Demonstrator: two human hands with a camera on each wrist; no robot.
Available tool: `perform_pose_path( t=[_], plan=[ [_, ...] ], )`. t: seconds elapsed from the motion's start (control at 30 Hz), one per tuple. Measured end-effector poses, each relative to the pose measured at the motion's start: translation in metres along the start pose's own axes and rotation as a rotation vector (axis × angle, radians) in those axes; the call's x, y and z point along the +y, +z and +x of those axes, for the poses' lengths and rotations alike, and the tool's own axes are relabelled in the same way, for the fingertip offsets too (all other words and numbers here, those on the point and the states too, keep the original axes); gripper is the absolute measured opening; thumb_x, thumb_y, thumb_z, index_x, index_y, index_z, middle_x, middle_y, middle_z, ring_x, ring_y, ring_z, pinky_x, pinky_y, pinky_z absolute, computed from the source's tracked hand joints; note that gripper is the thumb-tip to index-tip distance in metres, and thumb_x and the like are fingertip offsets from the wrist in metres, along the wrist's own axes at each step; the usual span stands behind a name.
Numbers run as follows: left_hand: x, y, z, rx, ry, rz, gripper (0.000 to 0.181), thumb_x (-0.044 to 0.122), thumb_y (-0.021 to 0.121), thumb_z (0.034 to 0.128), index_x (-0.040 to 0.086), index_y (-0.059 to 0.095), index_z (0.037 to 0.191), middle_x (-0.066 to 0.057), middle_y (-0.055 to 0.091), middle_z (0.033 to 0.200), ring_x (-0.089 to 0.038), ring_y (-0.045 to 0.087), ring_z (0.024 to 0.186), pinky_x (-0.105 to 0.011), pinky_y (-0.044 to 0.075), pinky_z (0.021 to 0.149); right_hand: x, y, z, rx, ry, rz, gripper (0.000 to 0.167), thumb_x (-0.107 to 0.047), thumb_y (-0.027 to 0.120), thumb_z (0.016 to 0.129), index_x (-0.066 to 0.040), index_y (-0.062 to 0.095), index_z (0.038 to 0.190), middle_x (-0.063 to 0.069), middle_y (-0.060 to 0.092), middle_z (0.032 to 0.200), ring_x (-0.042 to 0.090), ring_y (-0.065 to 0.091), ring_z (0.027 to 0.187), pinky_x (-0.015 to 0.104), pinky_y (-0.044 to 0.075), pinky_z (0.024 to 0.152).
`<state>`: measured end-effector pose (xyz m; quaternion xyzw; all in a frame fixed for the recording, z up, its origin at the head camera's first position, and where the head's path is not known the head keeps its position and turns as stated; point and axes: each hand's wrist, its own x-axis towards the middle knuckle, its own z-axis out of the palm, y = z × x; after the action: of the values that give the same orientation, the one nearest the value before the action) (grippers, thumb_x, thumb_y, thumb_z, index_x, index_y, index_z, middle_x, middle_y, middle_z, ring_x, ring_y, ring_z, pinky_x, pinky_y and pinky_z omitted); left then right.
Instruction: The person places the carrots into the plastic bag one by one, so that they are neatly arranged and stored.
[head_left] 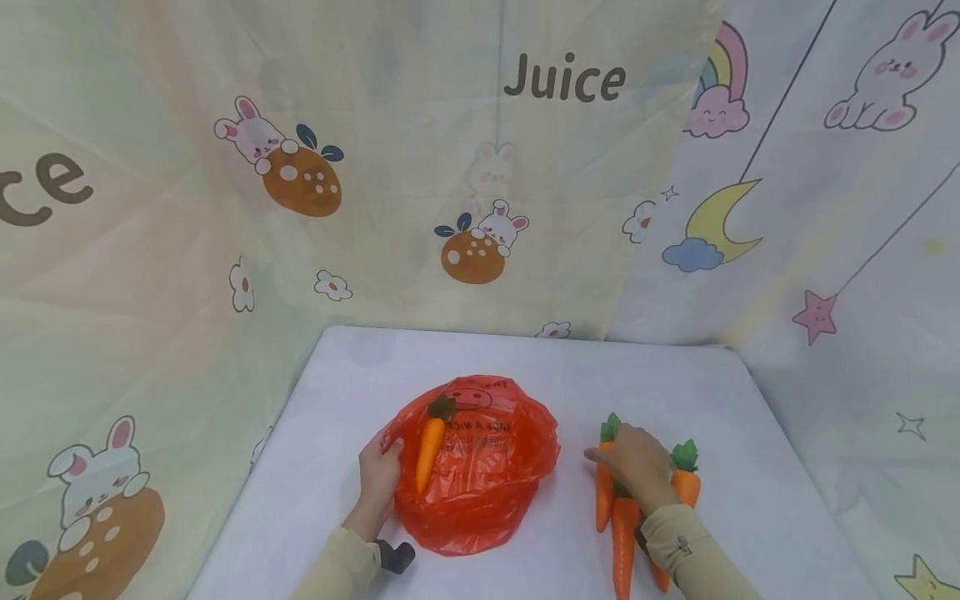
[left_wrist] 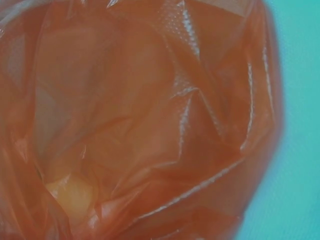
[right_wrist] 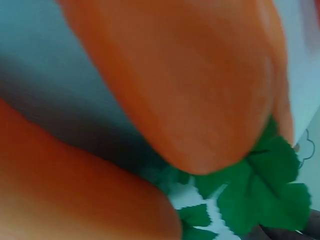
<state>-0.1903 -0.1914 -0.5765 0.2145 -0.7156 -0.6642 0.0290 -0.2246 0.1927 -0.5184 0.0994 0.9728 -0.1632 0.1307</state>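
A red plastic bag (head_left: pixel 498 467) stands with its mouth spread, and one carrot (head_left: pixel 430 454) with a dark green top lies inside it. My left hand (head_left: pixel 380 475) pinches the bag's left rim. Red film (left_wrist: pixel 125 100) fills most of the left wrist view. To the right of the bag, my right hand (head_left: pixel 637 462) is over a group of carrots (head_left: pixel 624 542), its fingers at the leafy tops. Whether it grips one is hidden. The right wrist view shows large orange carrot bodies (right_wrist: pixel 185 90) and green leaves (right_wrist: pixel 265 185) close up.
A white table (head_left: pixel 360 367) lies under everything. Another carrot (head_left: pixel 686 486) of the group shows beyond the right wrist. Printed cloth (head_left: pixel 390 167) with rabbits, flowers and lettering hangs behind and at both sides.
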Motion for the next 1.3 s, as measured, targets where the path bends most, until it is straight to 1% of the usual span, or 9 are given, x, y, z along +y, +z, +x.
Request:
perform_pose_path(
  t=[0.37,0.57,0.73,0.9,1.0,1.07,1.13,1.2,1.3],
  plan=[
    [-0.001,-0.001,0.0,0.001,-0.015,-0.005,0.044,0.021,0.052,0.1065,0.013,0.047,0.15,-0.009,0.053,0.146,-0.034,0.051,0.132,-0.048,0.041,0.109,0.011,0.007,-0.006,-0.089,0.019,0.044,0.043,-0.046,0.077,0.084,-0.008,0.061,0.072,0.005,0.05,0.059,0.023,0.055,0.057,0.032,0.044,0.055],
    [-0.003,-0.002,-0.001,-0.005,-0.023,-0.008,0.045,0.022,0.054,0.1058,0.013,0.048,0.149,-0.008,0.055,0.144,-0.033,0.053,0.129,-0.047,0.044,0.107,0.011,0.017,0.001,-0.037,-0.044,0.019,0.038,-0.038,0.077,0.084,-0.007,0.057,0.075,0.007,0.053,0.064,0.025,0.052,0.06,0.037,0.041,0.06],
    [-0.005,-0.002,-0.001,-0.007,-0.029,-0.004,0.046,0.025,0.055,0.1053,0.014,0.048,0.149,-0.009,0.055,0.144,-0.033,0.054,0.128,-0.047,0.046,0.104,0.009,0.022,0.005,-0.072,-0.005,0.03,0.03,-0.028,0.076,0.084,-0.004,0.059,0.078,0.009,0.055,0.066,0.026,0.054,0.062,0.035,0.043,0.059],
    [-0.007,-0.002,-0.001,-0.004,-0.027,-0.002,0.045,0.025,0.055,0.1053,0.015,0.048,0.149,-0.008,0.055,0.143,-0.032,0.054,0.128,-0.046,0.047,0.103,0.005,0.025,0.009,-0.024,-0.046,0.024,0.032,-0.03,0.079,0.084,-0.005,0.058,0.082,0.008,0.055,0.069,0.026,0.052,0.065,0.039,0.044,0.062],
    [-0.007,-0.002,0.0,-0.007,-0.021,-0.002,0.045,0.025,0.055,0.1054,0.015,0.048,0.149,-0.007,0.055,0.144,-0.032,0.054,0.128,-0.046,0.046,0.104,0.003,0.025,0.01,-0.011,-0.057,0.082,0.029,-0.029,0.077,0.084,-0.007,0.059,0.084,0.007,0.056,0.071,0.026,0.053,0.067,0.039,0.045,0.063],
    [-0.007,-0.002,0.0,-0.01,-0.016,-0.002,0.045,0.025,0.055,0.1054,0.016,0.048,0.149,-0.007,0.055,0.144,-0.032,0.054,0.128,-0.046,0.046,0.104,0.001,0.025,0.01,-0.034,-0.035,0.147,0.027,-0.028,0.075,0.085,-0.007,0.061,0.089,0.008,0.057,0.073,0.026,0.054,0.069,0.038,0.046,0.064],
    [-0.008,-0.002,0.0,-0.011,-0.015,-0.005,0.045,0.025,0.055,0.1054,0.016,0.048,0.149,-0.007,0.055,0.144,-0.032,0.054,0.128,-0.046,0.046,0.104,-0.001,0.025,0.009,-0.051,-0.012,0.206,0.032,-0.029,0.075,0.086,-0.004,0.063,0.103,0.008,0.059,0.08,0.027,0.056,0.075,0.038,0.048,0.066],
    [-0.008,-0.003,0.0,-0.013,-0.015,-0.006,0.045,0.025,0.055,0.1053,0.016,0.048,0.149,-0.007,0.055,0.144,-0.032,0.054,0.128,-0.046,0.046,0.104,-0.002,0.025,0.008,-0.059,-0.007,0.247,0.045,-0.03,0.076,0.087,-0.001,0.062,0.118,0.009,0.062,0.088,0.028,0.057,0.082,0.04,0.051,0.07],
    [-0.007,-0.003,0.0,-0.011,-0.014,-0.01,0.045,0.025,0.055,0.1054,0.016,0.048,0.149,-0.007,0.055,0.144,-0.032,0.054,0.128,-0.046,0.046,0.104,-0.005,0.025,0.007,-0.024,-0.057,0.27,0.066,-0.034,0.079,0.087,0.001,0.054,0.137,0.011,0.064,0.103,0.029,0.057,0.09,0.045,0.054,0.078]
  ],
)
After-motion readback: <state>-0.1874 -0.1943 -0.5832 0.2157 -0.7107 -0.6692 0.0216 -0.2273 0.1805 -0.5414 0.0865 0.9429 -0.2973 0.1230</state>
